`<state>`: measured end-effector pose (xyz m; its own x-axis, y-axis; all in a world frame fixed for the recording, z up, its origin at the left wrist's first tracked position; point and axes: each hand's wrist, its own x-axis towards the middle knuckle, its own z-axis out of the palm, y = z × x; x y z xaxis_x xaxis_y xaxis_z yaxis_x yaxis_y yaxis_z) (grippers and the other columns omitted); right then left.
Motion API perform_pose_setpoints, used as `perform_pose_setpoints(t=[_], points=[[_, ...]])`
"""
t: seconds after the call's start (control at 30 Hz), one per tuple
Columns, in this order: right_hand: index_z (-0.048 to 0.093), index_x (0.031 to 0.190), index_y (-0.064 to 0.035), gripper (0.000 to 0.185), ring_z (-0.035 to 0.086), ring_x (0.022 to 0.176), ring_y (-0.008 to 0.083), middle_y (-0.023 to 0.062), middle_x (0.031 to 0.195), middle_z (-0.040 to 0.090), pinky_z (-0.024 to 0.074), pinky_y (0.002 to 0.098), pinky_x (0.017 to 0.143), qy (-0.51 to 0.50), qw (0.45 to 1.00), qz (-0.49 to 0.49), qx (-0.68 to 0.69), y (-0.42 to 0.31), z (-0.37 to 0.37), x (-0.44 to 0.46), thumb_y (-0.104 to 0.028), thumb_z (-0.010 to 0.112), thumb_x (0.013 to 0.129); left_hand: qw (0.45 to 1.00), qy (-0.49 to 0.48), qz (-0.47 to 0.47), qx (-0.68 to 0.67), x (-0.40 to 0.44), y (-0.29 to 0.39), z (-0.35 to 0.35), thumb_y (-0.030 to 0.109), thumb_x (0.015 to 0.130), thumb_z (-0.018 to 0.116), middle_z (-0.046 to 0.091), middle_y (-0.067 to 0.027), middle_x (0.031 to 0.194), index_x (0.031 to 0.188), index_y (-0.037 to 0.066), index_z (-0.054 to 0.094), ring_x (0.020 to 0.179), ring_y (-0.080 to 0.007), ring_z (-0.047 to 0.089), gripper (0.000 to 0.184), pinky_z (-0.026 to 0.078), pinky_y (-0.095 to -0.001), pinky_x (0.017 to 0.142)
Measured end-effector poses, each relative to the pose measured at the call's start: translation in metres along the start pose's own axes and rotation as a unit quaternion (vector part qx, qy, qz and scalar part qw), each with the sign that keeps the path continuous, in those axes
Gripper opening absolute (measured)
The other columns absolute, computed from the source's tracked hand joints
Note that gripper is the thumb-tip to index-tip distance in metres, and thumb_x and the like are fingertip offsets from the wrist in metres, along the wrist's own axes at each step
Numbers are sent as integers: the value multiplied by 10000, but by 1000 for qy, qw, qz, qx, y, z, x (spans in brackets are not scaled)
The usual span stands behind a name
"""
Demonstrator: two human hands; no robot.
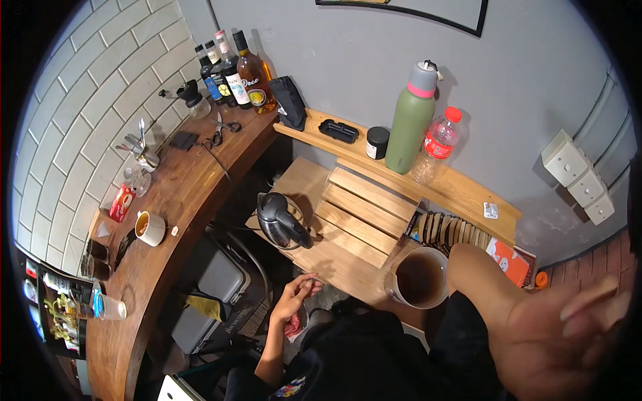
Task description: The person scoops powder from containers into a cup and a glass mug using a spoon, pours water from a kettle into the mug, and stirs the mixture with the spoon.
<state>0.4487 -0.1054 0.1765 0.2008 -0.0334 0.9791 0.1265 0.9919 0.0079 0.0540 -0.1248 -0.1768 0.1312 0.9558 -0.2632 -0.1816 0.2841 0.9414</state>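
Observation:
My left hand [296, 296] hangs just off the front edge of the low wooden table [351, 277], its fingers curled together. Whether anything small is between them I cannot make out. Behind it on the table stands a black electric kettle [277, 217]. My right hand [562, 327] is raised close to the camera at the far right, blurred, with fingers stretched out and nothing seen in them. Beside my right forearm is a clear container of brown liquid [420, 279], partly hidden by the arm. A slatted wooden board [364, 210] lies on the table.
A wall ledge [468, 210] holds a green bottle [410, 123], a plastic bottle [438, 144] and a black jar [377, 143]. Along the left, a curved wooden counter [180, 194] carries a white mug [150, 228], scissors [219, 131] and several syrup bottles [255, 80]. Books [455, 230] stand by my right elbow.

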Motion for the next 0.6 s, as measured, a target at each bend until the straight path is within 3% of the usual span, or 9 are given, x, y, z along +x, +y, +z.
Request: perform_pose_setpoints(t=[0.07, 0.27, 0.37, 0.47, 0.5, 0.57, 0.6], points=[[577, 726, -30, 416, 451, 764, 266, 146, 748, 510, 384, 440, 771, 158, 984, -83, 29, -2, 5, -1, -420, 664, 843, 1000, -2, 3, 0, 1, 0, 1, 180, 1085, 496, 670, -139, 1230, 1410, -13, 497, 1101, -196, 655, 378, 519, -314, 962], [609, 741, -17, 350, 637, 756, 223, 101, 706, 605, 512, 401, 751, 39, 984, -15, 173, -16, 7, 22, -347, 697, 816, 1000, -8, 13, 7, 4, 8, 7, 179, 1084, 497, 669, -143, 1230, 1411, -12, 496, 1104, -196, 654, 378, 522, -317, 957], [600, 981, -88, 259, 581, 655, 198, 28, 612, 585, 461, 459, 817, -1, 946, 85, 311, -27, 39, 16, -329, 649, 899, 1000, -10, 14, 22, 5, 14, 10, 181, 1083, 500, 669, -147, 1232, 1412, -12, 497, 1100, -193, 656, 381, 523, -314, 951], [591, 1222, -159, 285, 524, 555, 174, -44, 518, 564, 409, 518, 884, -49, 877, 182, 442, -29, 62, 11, -310, 600, 981, 999, -14, 14, 28, 9, 13, 11, 185, 1082, 503, 668, -150, 1231, 1415, -13, 499, 1093, -192, 658, 387, 523, -314, 955], [591, 1222, -159, 285, 524, 555, 174, -44, 518, 564, 409, 518, 884, -50, 878, 177, 441, -23, 54, 11, -310, 600, 981, 1000, -17, 9, 23, 10, 12, 11, 186, 1082, 504, 668, -151, 1232, 1415, -13, 498, 1094, -192, 658, 388, 522, -314, 959], [590, 873, -31, 160, 622, 570, 247, 104, 619, 623, 532, 420, 617, -186, 849, 191, 456, 6, 19, 15, -178, 646, 901, 1000, -21, 3, 13, 11, 9, 12, 186, 1082, 503, 666, -151, 1238, 1417, -8, 499, 1101, -194, 656, 387, 519, -318, 973], [589, 698, 32, 231, 671, 577, 283, 178, 669, 652, 593, 371, 483, -253, 828, 200, 459, 20, 13, 22, -112, 669, 861, 1000, -24, 5, 14, 11, 10, 13, 186, 1082, 503, 666, -151, 1238, 1417, -8, 499, 1101, -194, 656, 387, 519, -318, 973]])
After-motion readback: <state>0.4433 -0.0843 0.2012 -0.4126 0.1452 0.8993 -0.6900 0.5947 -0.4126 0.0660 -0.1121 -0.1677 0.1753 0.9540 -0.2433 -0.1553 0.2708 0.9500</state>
